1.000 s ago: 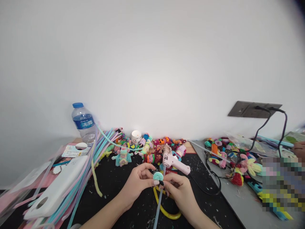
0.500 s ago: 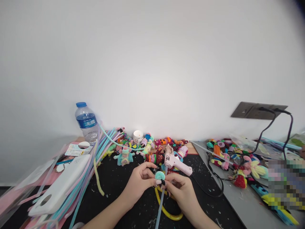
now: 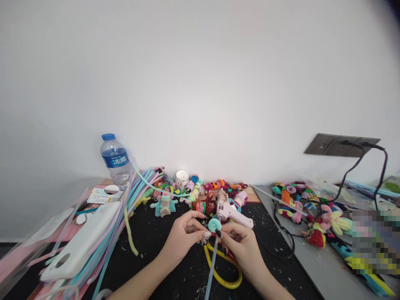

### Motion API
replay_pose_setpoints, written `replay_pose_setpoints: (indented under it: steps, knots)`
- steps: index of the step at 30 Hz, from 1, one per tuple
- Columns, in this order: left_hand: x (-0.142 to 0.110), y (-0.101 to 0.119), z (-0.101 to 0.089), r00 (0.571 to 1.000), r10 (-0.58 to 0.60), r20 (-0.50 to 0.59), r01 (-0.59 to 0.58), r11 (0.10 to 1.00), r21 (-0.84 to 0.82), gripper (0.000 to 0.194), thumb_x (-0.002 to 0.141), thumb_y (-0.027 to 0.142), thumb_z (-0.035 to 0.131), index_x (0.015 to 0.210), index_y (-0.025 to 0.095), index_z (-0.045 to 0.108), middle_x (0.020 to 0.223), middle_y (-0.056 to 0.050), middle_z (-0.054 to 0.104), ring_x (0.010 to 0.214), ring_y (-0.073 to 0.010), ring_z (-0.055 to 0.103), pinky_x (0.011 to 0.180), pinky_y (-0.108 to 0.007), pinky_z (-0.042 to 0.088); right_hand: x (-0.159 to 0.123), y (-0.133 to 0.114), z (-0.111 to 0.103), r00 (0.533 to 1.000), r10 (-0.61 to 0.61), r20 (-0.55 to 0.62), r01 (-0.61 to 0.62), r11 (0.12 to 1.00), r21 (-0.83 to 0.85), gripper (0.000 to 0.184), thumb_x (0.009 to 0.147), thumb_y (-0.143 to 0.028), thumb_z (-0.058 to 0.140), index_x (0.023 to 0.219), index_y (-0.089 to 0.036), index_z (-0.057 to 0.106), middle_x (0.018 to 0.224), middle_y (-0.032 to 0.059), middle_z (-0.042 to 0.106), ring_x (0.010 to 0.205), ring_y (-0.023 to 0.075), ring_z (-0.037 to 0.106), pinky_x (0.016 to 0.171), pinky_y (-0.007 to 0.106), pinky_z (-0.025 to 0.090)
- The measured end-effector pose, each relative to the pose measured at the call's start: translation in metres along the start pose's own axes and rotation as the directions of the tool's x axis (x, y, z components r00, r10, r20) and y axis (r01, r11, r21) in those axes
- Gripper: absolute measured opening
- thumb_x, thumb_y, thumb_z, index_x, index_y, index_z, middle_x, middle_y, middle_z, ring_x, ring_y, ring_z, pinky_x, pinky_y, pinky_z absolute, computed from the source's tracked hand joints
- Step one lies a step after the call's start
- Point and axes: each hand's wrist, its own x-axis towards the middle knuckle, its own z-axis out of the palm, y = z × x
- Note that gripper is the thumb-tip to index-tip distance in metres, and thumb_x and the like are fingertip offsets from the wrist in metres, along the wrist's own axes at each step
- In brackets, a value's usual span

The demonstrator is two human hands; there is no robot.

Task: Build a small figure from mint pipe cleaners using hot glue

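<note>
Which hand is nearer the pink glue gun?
Right. The right hand is just on the near side of the glue gun, right below its handle in view; the left hand is farther off, to the gun's left and toward the camera.

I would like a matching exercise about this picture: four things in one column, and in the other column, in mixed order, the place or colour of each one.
1. Mint-green round piece
2. Glue gun
3. Yellow loop
4. Bottle

A. Pale pink all along its handle
B. Near the wall, at the left, blue cap on
C. At the fingertips of the right hand
D. Low in the picture, over the black mat

Right pairs: 1-C, 2-A, 3-D, 4-B
</note>
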Motion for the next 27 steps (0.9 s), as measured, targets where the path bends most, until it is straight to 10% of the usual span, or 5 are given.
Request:
replay_pose_setpoints:
  steps: [27]
  knots:
    - [-0.0016,0.0028,-0.0002,0.998,-0.049,0.043,0.053,0.994,-0.099,0.030,0.068,0.018,0.069,0.095,0.014,0.056,0.076,-0.004,0.069,0.066,-0.0120,0.060,0.063,-0.023,0.046,0.0013,0.0021,0.0003,0.994,0.073,0.080,-0.073,0.997,0.003,0.026,0.064,-0.035,0.074,0.063,-0.012,0.062,0.048,-0.0014,0.058,0.035,0.0025,0.037,0.036,0.015,0.025]
